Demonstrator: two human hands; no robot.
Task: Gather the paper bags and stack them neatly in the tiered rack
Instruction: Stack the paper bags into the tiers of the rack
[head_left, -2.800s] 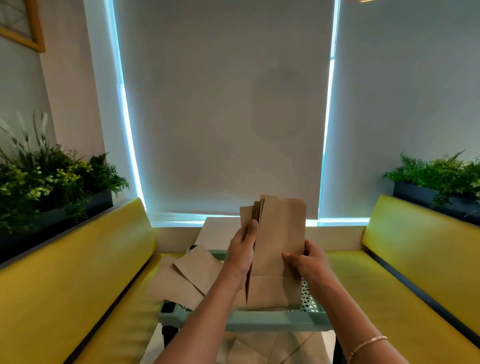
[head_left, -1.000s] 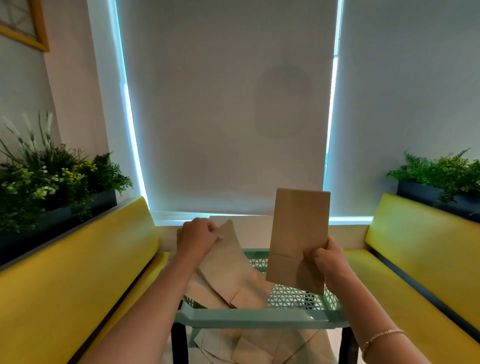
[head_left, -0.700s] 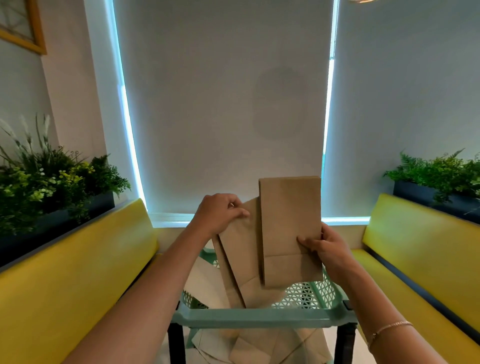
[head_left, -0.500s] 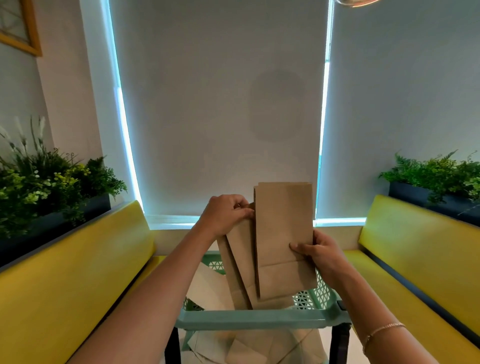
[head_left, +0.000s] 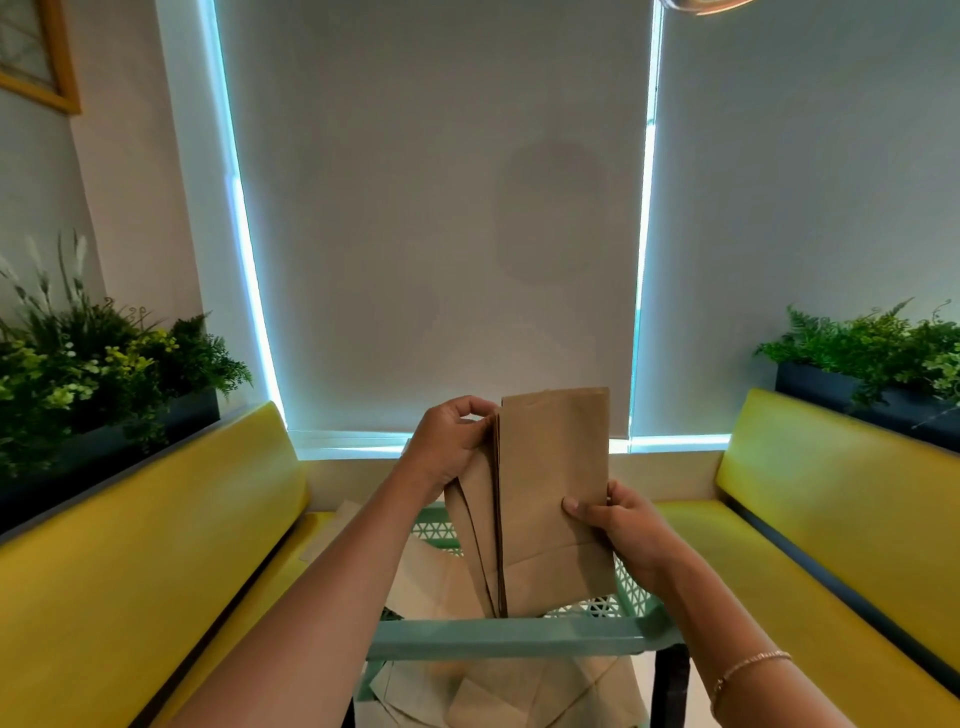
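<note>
Left hand (head_left: 451, 441) and right hand (head_left: 621, 525) each pinch the upright paper bags (head_left: 545, 499); we should square their edges above the tiered rack (head_left: 509, 638).

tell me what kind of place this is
Probably a cafe or restaurant booth: two facing yellow benches, planters of greenery behind their backrests, and a window blind at the end.

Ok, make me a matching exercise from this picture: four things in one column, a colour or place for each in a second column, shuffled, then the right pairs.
Things
1. paper bags
2. rack
3. benches
4. bracelet

Descriptions
A. yellow
B. on the right wrist
C. brown, held upright by both hands
D. pale green

Pairs: 1-C, 2-D, 3-A, 4-B
</note>
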